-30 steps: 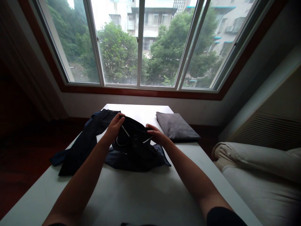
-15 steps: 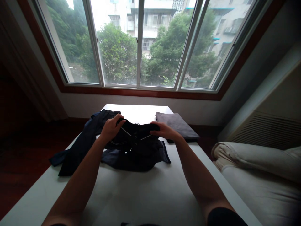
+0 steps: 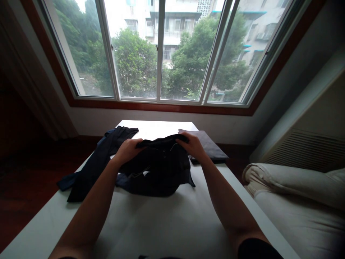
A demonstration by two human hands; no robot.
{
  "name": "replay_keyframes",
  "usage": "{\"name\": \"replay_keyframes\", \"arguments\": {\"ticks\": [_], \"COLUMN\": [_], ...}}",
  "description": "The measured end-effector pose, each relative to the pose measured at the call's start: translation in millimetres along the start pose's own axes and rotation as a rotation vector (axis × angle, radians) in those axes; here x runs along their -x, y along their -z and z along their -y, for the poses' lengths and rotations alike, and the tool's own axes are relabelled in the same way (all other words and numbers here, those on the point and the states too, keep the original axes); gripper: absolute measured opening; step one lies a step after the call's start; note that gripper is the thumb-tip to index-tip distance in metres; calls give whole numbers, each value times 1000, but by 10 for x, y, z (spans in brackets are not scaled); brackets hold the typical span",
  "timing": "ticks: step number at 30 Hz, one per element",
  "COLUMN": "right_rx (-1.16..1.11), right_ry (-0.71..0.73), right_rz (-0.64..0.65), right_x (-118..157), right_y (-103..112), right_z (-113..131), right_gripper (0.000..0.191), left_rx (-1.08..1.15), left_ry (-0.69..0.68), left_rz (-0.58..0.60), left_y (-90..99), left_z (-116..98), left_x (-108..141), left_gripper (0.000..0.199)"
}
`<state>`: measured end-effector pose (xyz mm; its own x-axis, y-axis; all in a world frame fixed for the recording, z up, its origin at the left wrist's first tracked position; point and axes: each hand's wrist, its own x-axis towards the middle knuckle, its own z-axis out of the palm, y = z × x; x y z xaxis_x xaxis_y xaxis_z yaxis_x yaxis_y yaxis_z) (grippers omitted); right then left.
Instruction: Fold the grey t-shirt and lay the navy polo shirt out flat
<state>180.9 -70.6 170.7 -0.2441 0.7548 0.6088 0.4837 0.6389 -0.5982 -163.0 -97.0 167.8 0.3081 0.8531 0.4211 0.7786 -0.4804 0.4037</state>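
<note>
A pair of black trousers (image 3: 164, 171) is held up by its waistband over the table, with two small eyelets and a pale pocket edge showing on the front. My left hand (image 3: 128, 149) grips the left end of the waistband, fingers closed on the cloth. At the opposite end, my right hand (image 3: 192, 144) pinches the band, thumb toward me. The lower part of the trousers lies bunched on the white table (image 3: 161, 223). Fingertips of both hands are partly hidden by fabric.
More dark trousers (image 3: 101, 162) lie along the table's left side, their legs over the edge. A folded grey garment (image 3: 210, 145) rests at the right. Beyond the table is a window (image 3: 159, 54); a pale sofa (image 3: 296, 190) stands to the right.
The waistband's right end has risen and shifted slightly right with my right hand. My left hand has dropped a little. The front has tilted, so less pale trim shows.
</note>
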Motion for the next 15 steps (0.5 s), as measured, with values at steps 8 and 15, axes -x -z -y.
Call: {"name": "replay_keyframes", "arguments": {"ticks": [8,15], "right_rx": [-257,-227], "right_ry": [-52,-164], "right_rz": [447,513], "right_x": [-2,-23], "right_y": [43,-84], "right_z": [-139,-377], "right_gripper": [31,32], "left_rx": [20,-109], "left_ry": [6,127], "left_rz": [-211,-240], "left_y": [-19,-60], "left_z": [110,94], "left_x": [-47,-36], "left_gripper": [22,23]}}
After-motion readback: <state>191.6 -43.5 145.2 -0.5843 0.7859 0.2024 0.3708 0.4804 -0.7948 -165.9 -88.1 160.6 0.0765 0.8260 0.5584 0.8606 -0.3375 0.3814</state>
